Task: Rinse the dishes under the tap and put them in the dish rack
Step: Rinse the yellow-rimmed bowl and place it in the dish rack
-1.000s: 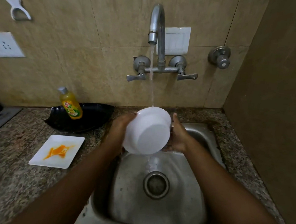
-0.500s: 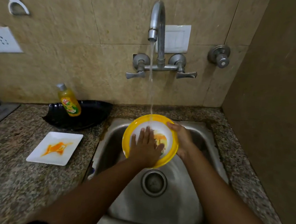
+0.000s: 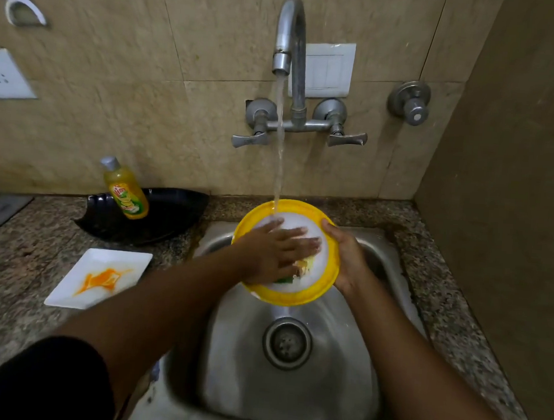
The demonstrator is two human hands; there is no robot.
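Nearest me, the steel sink [image 3: 240, 387] curves down to its round drain [image 3: 287, 343], dull and wet. Just above the drain I hold a round bowl [image 3: 296, 296] with a yellow rim and a white inside over the basin. My right hand [image 3: 347, 257] grips its right edge, thumb hooked over the rim, while my left hand [image 3: 272, 255] lies flat inside with fingers straight – pressing, not clutching. Water [image 3: 279, 151] lands at the bowl's far rim, just beyond my left fingertips. Left of my grip, on the speckled granite counter [image 3: 17, 290], sits a square white plate [image 3: 100, 279] smeared orange; past it a black leaf-shaped tray [image 3: 163, 221] carries a yellow soap bottle [image 3: 126, 189]. Straight beyond the bowl, the curved metal tap [image 3: 290, 40] juts from beige stone tiles – a white switch plate [image 3: 328, 70] behind it.
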